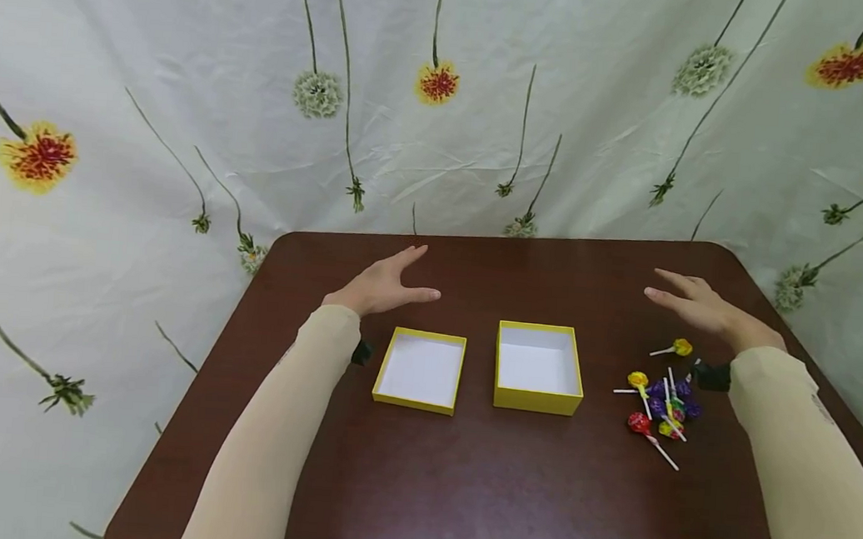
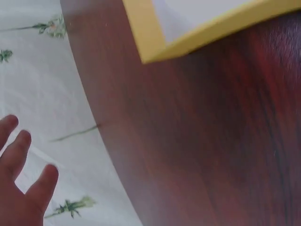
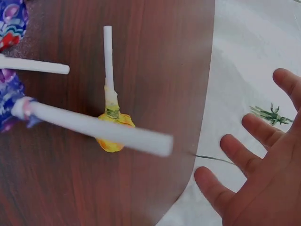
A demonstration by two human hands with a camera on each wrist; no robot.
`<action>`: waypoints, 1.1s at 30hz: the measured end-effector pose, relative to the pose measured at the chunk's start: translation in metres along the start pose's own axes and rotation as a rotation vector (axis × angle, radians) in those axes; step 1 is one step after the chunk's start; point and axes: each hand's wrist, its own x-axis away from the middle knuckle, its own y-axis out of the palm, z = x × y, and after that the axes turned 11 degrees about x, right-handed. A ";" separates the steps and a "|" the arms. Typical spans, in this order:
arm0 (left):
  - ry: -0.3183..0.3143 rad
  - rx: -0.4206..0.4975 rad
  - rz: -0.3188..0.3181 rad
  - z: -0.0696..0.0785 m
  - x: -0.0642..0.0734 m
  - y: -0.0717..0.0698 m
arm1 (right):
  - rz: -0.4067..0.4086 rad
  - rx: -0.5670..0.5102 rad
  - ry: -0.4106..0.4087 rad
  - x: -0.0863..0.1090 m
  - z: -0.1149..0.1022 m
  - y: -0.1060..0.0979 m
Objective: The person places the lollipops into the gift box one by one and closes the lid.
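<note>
My left hand [image 1: 384, 284] hovers over the table beyond the shallow yellow lid [image 1: 421, 371], its fingers straight and thumb spread, with nothing in it. The lid lies with its white inside facing up. To its right stands a deeper yellow box [image 1: 540, 369], open at the top, white inside. On the right, my right hand [image 1: 707, 310] is held above the table with fingers extended and apart, holding nothing. Nearest to it is a yellow lollipop [image 3: 110, 141] lying on its own. Closer to me lies a pile of lollipops [image 1: 666, 407] in purple, yellow and red wrappers.
Everything lies on a dark brown table [image 1: 491, 491] with rounded far corners. A white cloth [image 1: 485, 148] printed with flowers hangs behind and beside it. Several white lollipop sticks poke out of the pile at different angles.
</note>
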 end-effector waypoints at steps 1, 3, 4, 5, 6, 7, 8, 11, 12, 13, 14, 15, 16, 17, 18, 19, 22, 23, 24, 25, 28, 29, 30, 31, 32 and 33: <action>0.009 0.007 -0.004 0.000 0.001 0.003 | -0.004 -0.007 -0.007 0.000 0.001 0.001; 0.034 0.013 -0.006 0.001 0.002 0.008 | -0.015 -0.017 -0.025 0.001 0.004 0.003; 0.046 0.013 -0.008 0.001 0.004 0.010 | -0.022 -0.018 -0.030 0.001 0.004 0.004; 0.058 0.014 -0.011 0.002 0.005 0.012 | -0.026 -0.023 -0.037 0.002 0.005 0.005; 0.070 0.011 -0.014 0.003 0.006 0.013 | -0.029 -0.028 -0.042 0.002 0.006 0.006; 0.082 0.011 -0.016 0.003 0.007 0.015 | -0.029 -0.025 -0.042 0.002 0.007 0.007; 0.095 0.008 -0.015 0.004 0.008 0.016 | -0.029 -0.026 -0.040 0.003 0.007 0.008; 0.135 0.018 -0.016 0.009 0.012 0.020 | -0.024 -0.029 -0.047 0.004 0.010 0.011; 0.149 0.022 -0.015 0.010 0.013 0.022 | -0.023 -0.030 -0.048 0.004 0.011 0.012; 0.160 0.031 -0.014 0.012 0.015 0.023 | -0.023 -0.030 -0.049 0.005 0.012 0.013; 0.173 0.034 -0.014 0.013 0.016 0.025 | -0.025 -0.034 -0.052 0.006 0.013 0.015; 0.188 0.036 -0.014 0.014 0.017 0.027 | -0.029 -0.038 -0.052 0.006 0.014 0.016; 0.203 0.036 -0.015 0.015 0.019 0.028 | -0.031 -0.040 -0.047 0.007 0.015 0.017; 0.215 0.037 -0.016 0.016 0.020 0.030 | -0.036 -0.047 -0.043 0.007 0.016 0.018; 0.226 0.035 -0.014 0.017 0.021 0.031 | -0.040 -0.055 -0.040 0.008 0.017 0.020; 0.236 0.035 -0.014 0.018 0.022 0.034 | -0.041 -0.056 -0.037 0.009 0.018 0.021; 0.256 0.041 -0.013 0.021 0.024 0.040 | -0.040 -0.066 -0.030 0.010 0.022 0.024; 0.260 0.044 -0.016 0.022 0.025 0.042 | -0.038 -0.072 -0.031 0.011 0.024 0.025; 0.266 0.049 -0.020 0.022 0.025 0.044 | -0.032 -0.063 -0.032 0.011 0.025 0.026; 0.270 0.050 -0.025 0.022 0.026 0.046 | -0.027 -0.057 -0.034 0.011 0.026 0.027; 0.287 0.055 -0.046 0.023 0.028 0.052 | -0.015 -0.047 -0.039 0.013 0.030 0.029; 0.290 0.058 -0.053 0.023 0.028 0.054 | -0.013 -0.043 -0.039 0.014 0.031 0.030; 0.291 0.064 -0.056 0.024 0.029 0.056 | -0.010 -0.038 -0.041 0.015 0.032 0.030; 0.290 0.069 -0.059 0.024 0.030 0.057 | -0.011 -0.045 -0.040 0.015 0.033 0.031; 0.292 0.081 -0.062 0.024 0.031 0.059 | -0.013 -0.047 -0.035 0.016 0.034 0.031; 0.291 0.092 -0.067 0.025 0.032 0.061 | -0.014 -0.047 -0.028 0.017 0.036 0.031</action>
